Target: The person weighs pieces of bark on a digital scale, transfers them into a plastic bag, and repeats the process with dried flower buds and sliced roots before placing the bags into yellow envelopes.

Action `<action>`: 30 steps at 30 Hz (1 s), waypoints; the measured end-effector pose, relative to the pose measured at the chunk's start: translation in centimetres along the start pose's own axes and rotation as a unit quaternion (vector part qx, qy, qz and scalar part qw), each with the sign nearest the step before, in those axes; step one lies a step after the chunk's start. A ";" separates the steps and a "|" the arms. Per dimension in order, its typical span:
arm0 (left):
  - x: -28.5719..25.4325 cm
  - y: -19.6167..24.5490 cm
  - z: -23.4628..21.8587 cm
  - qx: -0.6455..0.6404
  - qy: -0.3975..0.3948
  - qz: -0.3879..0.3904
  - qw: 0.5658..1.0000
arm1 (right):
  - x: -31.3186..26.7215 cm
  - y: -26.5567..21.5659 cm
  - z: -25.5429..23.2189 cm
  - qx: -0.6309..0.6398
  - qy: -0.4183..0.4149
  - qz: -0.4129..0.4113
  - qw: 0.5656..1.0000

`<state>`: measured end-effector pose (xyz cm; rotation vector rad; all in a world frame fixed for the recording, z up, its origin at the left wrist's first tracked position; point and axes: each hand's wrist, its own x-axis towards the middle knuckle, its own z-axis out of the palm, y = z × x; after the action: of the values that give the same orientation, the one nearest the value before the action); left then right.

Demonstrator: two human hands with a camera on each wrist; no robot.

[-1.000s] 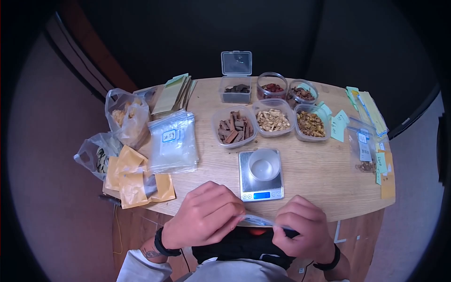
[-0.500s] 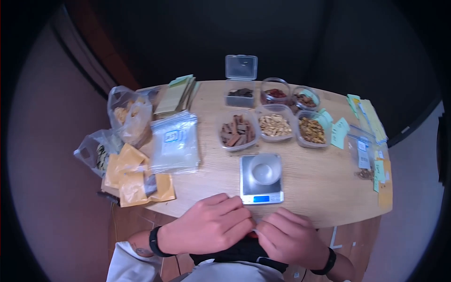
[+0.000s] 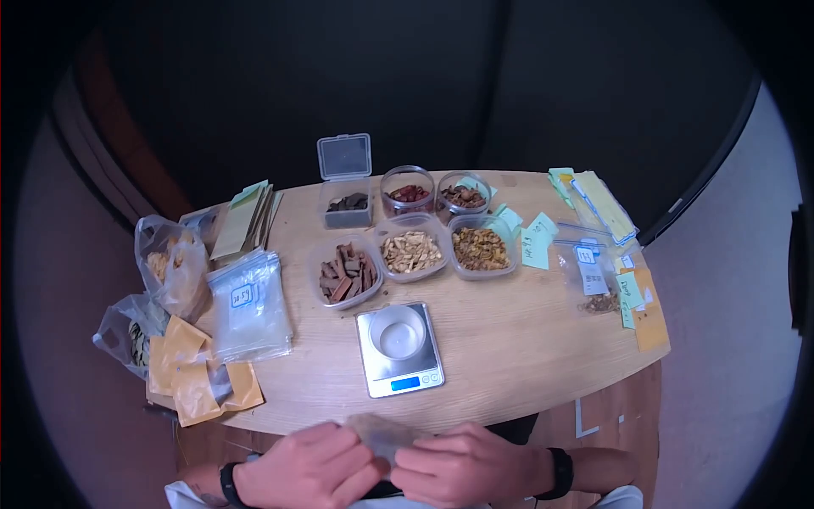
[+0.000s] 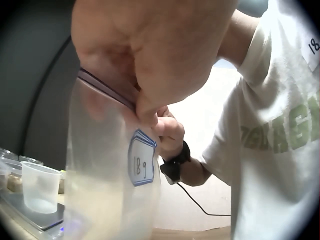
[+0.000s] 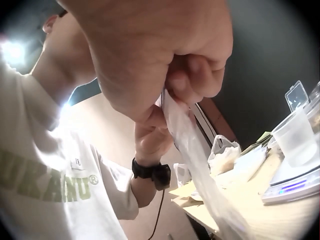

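Both hands hold a clear zip-lock bag (image 4: 107,165) at the table's front edge, in front of the scale. My left hand (image 3: 309,467) pinches the bag along its dark zip strip in the left wrist view, just above a blue-framed label (image 4: 142,159) reading "18g". Beside it, my right hand (image 3: 466,465) grips the other side of the bag's top, fingers curled. From there the bag hangs down, seen nearly edge-on in the right wrist view. A silver scale (image 3: 373,373) with a lit blue display carries a translucent plastic cup (image 3: 397,332).
Behind the scale stand tubs of bark strips (image 3: 346,273), pale slices (image 3: 411,252) and yellow-brown pieces (image 3: 481,248), with smaller containers further back. Stacked zip bags (image 3: 250,305), orange packets (image 3: 203,373) and plastic bags (image 3: 174,263) lie left. Labelled bags (image 3: 591,271) and green notes lie right.
The head view has swung, so the table appears further left and lower. The bag between the hands, earlier seen edge-on, now shows its face, and both hands still hold it.
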<state>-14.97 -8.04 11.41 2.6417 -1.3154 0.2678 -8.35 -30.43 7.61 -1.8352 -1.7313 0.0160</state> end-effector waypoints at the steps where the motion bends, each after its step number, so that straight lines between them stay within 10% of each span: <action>1: -0.1 0.0 0.1 -0.012 0.009 0.012 1.000 | -0.2 -0.2 -0.2 0.006 -0.011 -0.013 1.000; 13: -2.2 0.5 -1.2 -0.179 0.034 -0.028 0.983 | -4.8 -1.2 -3.8 0.085 -0.094 0.015 0.992; 19: -0.8 0.3 -1.8 -0.147 0.032 -0.067 0.986 | -1.1 -3.4 -3.4 -0.203 0.105 0.060 0.972; 25: 0.3 0.0 -1.2 -0.180 0.131 -0.027 0.974 | 0.6 -3.3 1.3 -0.126 0.139 0.065 0.980; 28: -0.4 -0.2 -2.0 -0.168 0.053 -0.019 0.984 | 0.5 -3.2 1.5 -0.092 0.154 0.056 0.982; 30: -1.4 0.3 -1.2 -0.147 0.025 0.029 0.988 | -0.4 -2.3 1.0 -0.052 0.037 0.014 0.998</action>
<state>-16.09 -6.87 12.23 2.3392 -1.3056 0.1348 -10.88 -30.53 7.64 -1.9097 -1.6831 -0.1310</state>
